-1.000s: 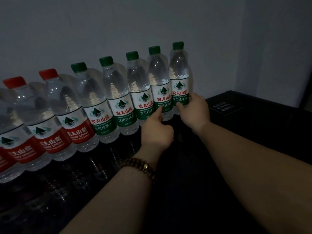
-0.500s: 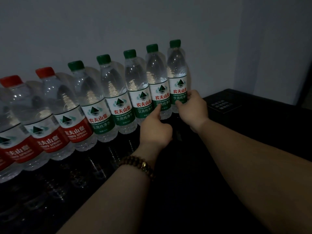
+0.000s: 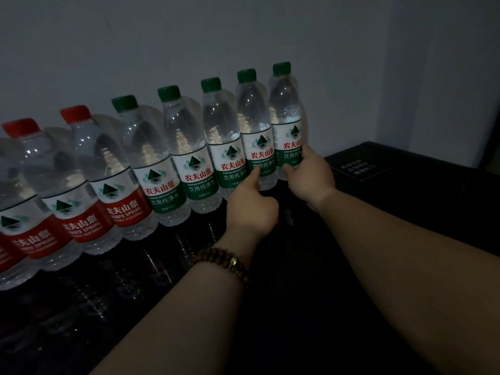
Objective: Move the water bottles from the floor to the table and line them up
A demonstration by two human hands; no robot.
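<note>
Several clear water bottles stand in a row along the wall on the glossy black table point(image 3: 270, 320). Green caps and labels are on the right, red ones point(image 3: 78, 190) on the left. My right hand point(image 3: 308, 177) grips the lower part of the last green bottle point(image 3: 286, 123) at the row's right end. My left hand point(image 3: 251, 207), a bead bracelet on its wrist, has its other fingers curled and touches the label of the neighbouring green bottle point(image 3: 254, 136) with an outstretched fingertip.
A black box point(image 3: 359, 165) with pale print on its lid lies on the table just right of the row. A grey wall rises directly behind the bottles. The leftmost bottles run out of view at the frame's left edge.
Both hands stay on the same two bottles. My right hand has slid slightly higher on the end bottle, and the view has shifted a little.
</note>
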